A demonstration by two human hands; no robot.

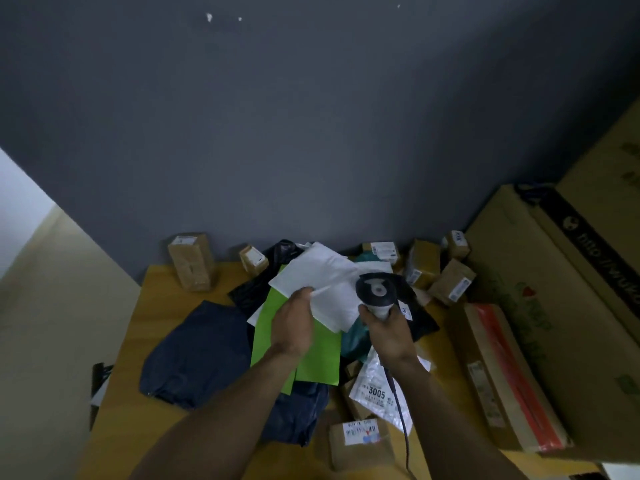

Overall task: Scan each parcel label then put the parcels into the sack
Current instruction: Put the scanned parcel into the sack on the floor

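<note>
- My left hand (292, 322) pinches the white parcel (322, 275) at its near left edge, thumb and fingers curled onto it; the parcel is lifted above the pile, flat face up, with its long axis running roughly from far left to near right; I cannot see a label on the side that shows.
- My right hand (388, 332) is wrapped round the handle of the scanner (377, 291); the handle stands nearly upright, the dark head on top leans toward the white parcel and overlaps its right edge; the cable (401, 417) trails down along my right forearm.
- Just under the white parcel lies a green parcel (311, 358), its long axis running away from me; a teal parcel (356, 337) and a black parcel (420, 320) lie beneath my right hand.
- The dark blue sack (197, 355) lies slumped on the table (117, 393), left of the pile and apart from my hands.
- A clear padded parcel (377, 386) marked 3005 and a small brown box (360, 441) sit near my right forearm; more small boxes (192, 261) line the wall; big cartons (554, 306) crowd the right side.
</note>
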